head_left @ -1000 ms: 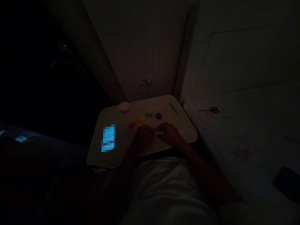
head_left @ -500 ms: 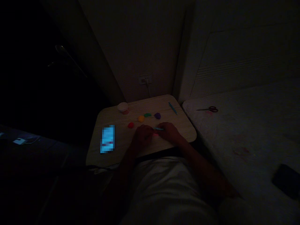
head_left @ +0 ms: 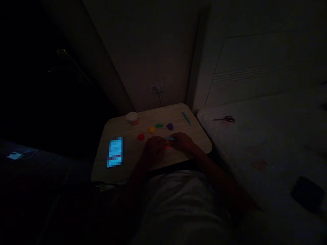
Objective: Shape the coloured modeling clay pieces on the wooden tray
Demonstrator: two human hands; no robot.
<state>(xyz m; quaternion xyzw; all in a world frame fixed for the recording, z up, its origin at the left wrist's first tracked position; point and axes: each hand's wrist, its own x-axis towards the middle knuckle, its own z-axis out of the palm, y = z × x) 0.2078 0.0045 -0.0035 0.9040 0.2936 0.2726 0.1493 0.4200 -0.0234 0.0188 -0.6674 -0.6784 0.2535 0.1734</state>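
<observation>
My right hand (head_left: 182, 142) is closed round a thin light-blue stick-like tool (head_left: 170, 138), whose end points left. Below that tool a small pink-red piece of clay (head_left: 168, 146) lies on the small wooden-topped table (head_left: 133, 158). Curled in from the left, my left hand (head_left: 154, 147) has its fingertips at the clay's edge and seems to grip it, though the dark hides the exact contact. Beyond my hands sit lumps of red clay (head_left: 141, 136), yellow-orange clay (head_left: 152, 130), green clay (head_left: 159, 125) and purple clay (head_left: 170, 126).
A pale tub (head_left: 132, 118) stands at the table's back left, a lit phone (head_left: 115, 152) at its left. Another blue tool (head_left: 186, 118) lies back right. Scissors (head_left: 226, 119) and a dark object (head_left: 308, 194) rest on the pale surface to the right. A socket (head_left: 156, 87) with a plug is on the wall.
The whole view has shifted slightly, so things appear a little further left. My hands stay at the pink-red clay, with the blue tool still in my right hand.
</observation>
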